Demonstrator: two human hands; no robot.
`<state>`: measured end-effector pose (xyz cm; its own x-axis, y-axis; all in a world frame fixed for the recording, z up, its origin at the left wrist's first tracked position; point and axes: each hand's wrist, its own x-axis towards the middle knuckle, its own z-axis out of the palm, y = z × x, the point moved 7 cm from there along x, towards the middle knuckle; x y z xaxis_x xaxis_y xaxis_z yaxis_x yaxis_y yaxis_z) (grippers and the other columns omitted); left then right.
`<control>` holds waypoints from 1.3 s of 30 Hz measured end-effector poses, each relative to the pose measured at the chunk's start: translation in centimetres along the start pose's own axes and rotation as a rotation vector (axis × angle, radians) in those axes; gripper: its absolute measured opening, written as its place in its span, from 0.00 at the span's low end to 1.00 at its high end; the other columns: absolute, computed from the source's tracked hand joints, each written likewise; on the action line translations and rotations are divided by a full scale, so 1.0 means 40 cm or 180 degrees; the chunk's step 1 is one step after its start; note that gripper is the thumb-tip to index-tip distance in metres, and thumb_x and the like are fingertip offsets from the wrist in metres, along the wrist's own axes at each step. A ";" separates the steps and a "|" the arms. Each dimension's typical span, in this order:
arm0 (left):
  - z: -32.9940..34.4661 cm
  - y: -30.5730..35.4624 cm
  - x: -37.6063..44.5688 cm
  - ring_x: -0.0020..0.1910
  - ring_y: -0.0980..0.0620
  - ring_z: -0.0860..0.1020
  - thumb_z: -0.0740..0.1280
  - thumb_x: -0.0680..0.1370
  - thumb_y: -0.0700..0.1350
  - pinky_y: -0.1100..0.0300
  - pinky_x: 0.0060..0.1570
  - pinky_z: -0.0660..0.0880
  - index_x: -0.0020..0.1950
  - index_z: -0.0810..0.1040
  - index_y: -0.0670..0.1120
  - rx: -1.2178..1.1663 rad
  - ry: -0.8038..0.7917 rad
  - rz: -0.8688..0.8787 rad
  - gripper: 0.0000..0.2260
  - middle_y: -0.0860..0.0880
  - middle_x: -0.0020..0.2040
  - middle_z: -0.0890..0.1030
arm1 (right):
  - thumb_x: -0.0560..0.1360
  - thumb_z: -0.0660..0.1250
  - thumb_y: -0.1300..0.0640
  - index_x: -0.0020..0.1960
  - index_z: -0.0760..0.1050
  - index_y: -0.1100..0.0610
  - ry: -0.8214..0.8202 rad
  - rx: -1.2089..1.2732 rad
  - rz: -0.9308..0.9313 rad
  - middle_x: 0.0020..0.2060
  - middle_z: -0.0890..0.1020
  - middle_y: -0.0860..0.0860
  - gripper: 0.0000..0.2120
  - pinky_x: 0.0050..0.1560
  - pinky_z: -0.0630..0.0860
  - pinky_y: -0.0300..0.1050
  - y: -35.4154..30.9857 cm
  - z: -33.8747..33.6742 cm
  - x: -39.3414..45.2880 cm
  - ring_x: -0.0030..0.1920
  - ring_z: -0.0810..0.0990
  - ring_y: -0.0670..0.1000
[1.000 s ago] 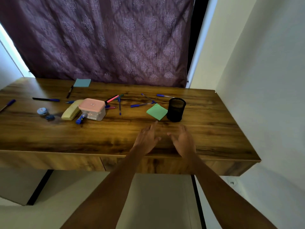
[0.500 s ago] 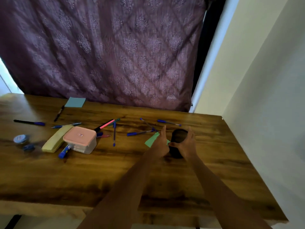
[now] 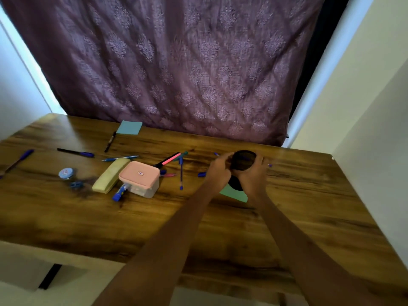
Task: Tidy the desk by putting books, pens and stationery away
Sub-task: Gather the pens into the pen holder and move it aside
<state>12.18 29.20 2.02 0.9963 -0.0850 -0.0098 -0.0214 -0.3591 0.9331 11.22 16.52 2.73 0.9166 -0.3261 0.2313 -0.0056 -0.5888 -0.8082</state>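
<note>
hands: left hand (image 3: pixel 219 171) and right hand (image 3: pixel 254 176) both cup the black mesh pen cup (image 3: pixel 242 160)
why: likely steadying it to receive the scattered pens (image 3: pixel 181 173)

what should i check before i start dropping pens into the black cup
1. Both hands on the black mesh cup: ok, left hand and right hand curl round its sides.
2. Cup mouth unobstructed: ok, the opening shows between the hands.
3. Cup standing on the desk: cannot tell, the hands hide its base.
4. Green sticky note out from under the cup: cannot tell, it lies right at the base.
5. A hand free for pens: not ok, both hold the cup.
6. Pens within sight: ok, the nearest blue pen lies left of the cup.
</note>
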 end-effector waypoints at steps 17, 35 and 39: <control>-0.407 -0.185 -0.243 0.61 0.41 0.75 0.55 0.76 0.30 0.53 0.59 0.72 0.64 0.75 0.40 0.0779 0.0939 -0.0638 0.20 0.40 0.60 0.79 | 0.58 0.82 0.55 0.76 0.54 0.52 -0.1560 0.0206 -0.0143 0.72 0.60 0.54 0.54 0.70 0.64 0.53 -0.218 0.366 -0.278 0.72 0.62 0.55; -0.421 -0.134 -0.247 0.57 0.44 0.77 0.59 0.79 0.40 0.52 0.53 0.75 0.61 0.74 0.41 0.2462 0.0786 -0.0770 0.12 0.41 0.58 0.79 | 0.62 0.77 0.66 0.77 0.49 0.49 -0.2187 0.0220 0.0004 0.76 0.54 0.50 0.54 0.71 0.63 0.55 -0.224 0.354 -0.284 0.75 0.56 0.55; -0.390 -0.046 -0.207 0.60 0.44 0.75 0.58 0.80 0.40 0.54 0.53 0.74 0.60 0.75 0.41 0.2793 0.1004 -0.0221 0.11 0.42 0.58 0.78 | 0.74 0.67 0.65 0.75 0.59 0.53 -0.1693 0.0798 0.0235 0.73 0.64 0.50 0.33 0.65 0.68 0.45 -0.214 0.257 -0.206 0.72 0.64 0.51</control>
<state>5.27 45.07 6.02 0.9714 0.1729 0.1627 0.1121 -0.9381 0.3276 7.81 31.83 2.17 0.9922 0.0941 -0.0814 -0.0417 -0.3648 -0.9301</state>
